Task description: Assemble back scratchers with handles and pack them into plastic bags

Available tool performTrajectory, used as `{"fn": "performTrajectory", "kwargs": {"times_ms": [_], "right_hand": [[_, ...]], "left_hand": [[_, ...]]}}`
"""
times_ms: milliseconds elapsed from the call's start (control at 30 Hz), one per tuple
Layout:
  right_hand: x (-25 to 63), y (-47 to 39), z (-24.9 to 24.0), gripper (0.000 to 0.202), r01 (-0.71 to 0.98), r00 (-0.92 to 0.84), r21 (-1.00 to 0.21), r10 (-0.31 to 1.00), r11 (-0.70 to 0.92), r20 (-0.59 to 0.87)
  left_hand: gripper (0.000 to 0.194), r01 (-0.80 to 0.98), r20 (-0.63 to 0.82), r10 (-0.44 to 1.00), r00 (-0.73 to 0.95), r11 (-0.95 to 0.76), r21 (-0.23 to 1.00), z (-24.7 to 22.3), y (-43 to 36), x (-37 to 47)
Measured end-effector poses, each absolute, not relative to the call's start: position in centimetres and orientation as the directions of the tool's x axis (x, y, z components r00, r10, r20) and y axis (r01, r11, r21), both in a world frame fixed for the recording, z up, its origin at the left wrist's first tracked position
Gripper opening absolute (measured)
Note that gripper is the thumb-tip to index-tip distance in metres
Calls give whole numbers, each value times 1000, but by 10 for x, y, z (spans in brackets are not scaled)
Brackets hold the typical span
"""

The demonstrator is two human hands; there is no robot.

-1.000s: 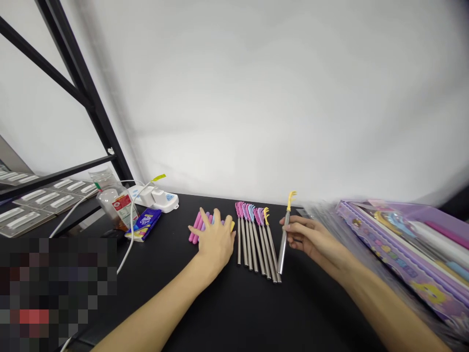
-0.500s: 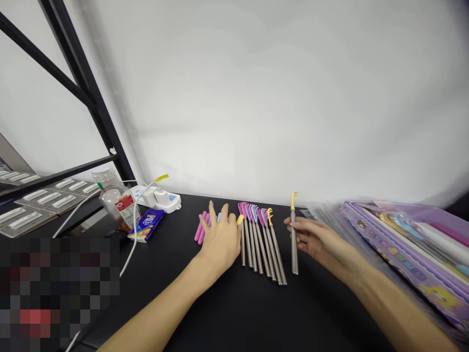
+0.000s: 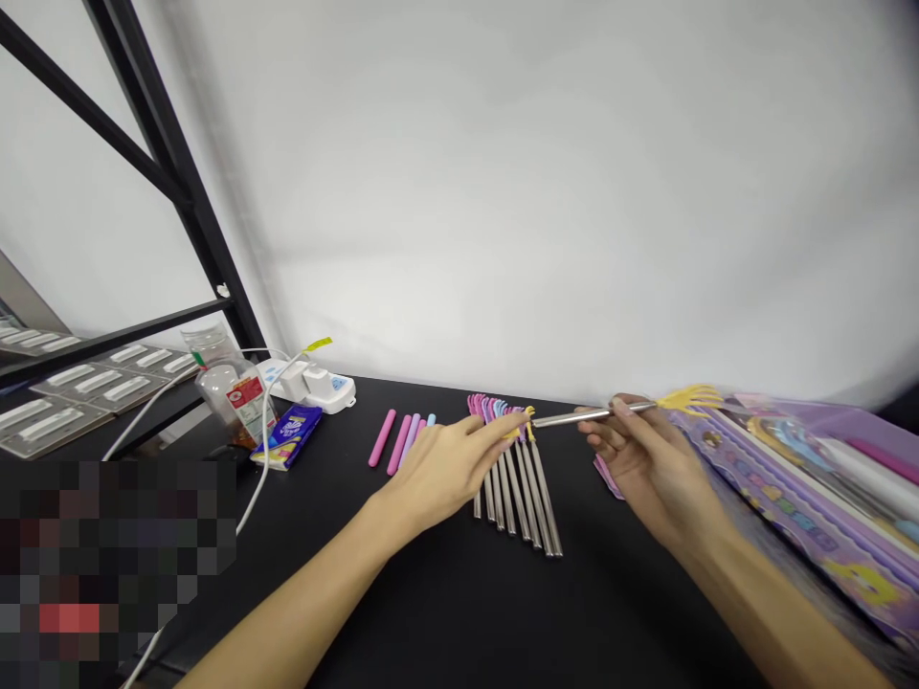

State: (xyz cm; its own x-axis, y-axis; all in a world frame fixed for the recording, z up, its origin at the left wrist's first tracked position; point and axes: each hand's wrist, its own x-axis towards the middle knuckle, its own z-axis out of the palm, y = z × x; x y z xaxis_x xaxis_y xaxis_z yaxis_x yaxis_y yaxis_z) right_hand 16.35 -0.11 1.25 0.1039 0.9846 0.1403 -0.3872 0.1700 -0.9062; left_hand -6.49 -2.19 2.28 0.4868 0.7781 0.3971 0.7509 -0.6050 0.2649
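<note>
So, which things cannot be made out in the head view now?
All in head view:
Yellow piece in the left hand: mostly covered by fingers.
Coloured sticks: some lower ends hidden behind that hand.
Pink item: partly behind the right hand.
Purple box: cut off by the right edge.
Blue packet: small print unreadable.
Lower left corner: pixelated.

Open tbl (image 3: 459, 612) nearest wearer; rod row (image 3: 527, 493) blocks mid, box (image 3: 796, 507) blocks R.

shiny smooth metal rods (image 3: 537, 498), matt pink plastic tubes (image 3: 383, 438), smooth black tabletop (image 3: 459, 612)
</note>
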Motion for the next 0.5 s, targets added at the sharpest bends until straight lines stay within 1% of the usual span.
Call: {"fn": "performTrajectory", "kwargs": {"times_ms": [167, 267, 367, 500], "right_hand": [[161, -3, 11, 27, -299, 39, -934, 981, 195, 192], [160, -3, 9, 27, -265, 54, -935, 972, 235, 229], [160, -2, 8, 25, -241, 57, -930, 960, 278, 273], [166, -3, 7, 20, -237, -34, -928, 952, 288, 304]], "left_hand": [[43, 769, 394, 779, 488, -597, 227, 17, -19, -66], [42, 774, 396, 777, 490, -596, 213, 14, -18, -65], [41, 759, 405, 769, 494, -609, 230, 12, -15, -65], [36, 729, 401, 758, 514, -633, 262, 12, -13, -69]]}}
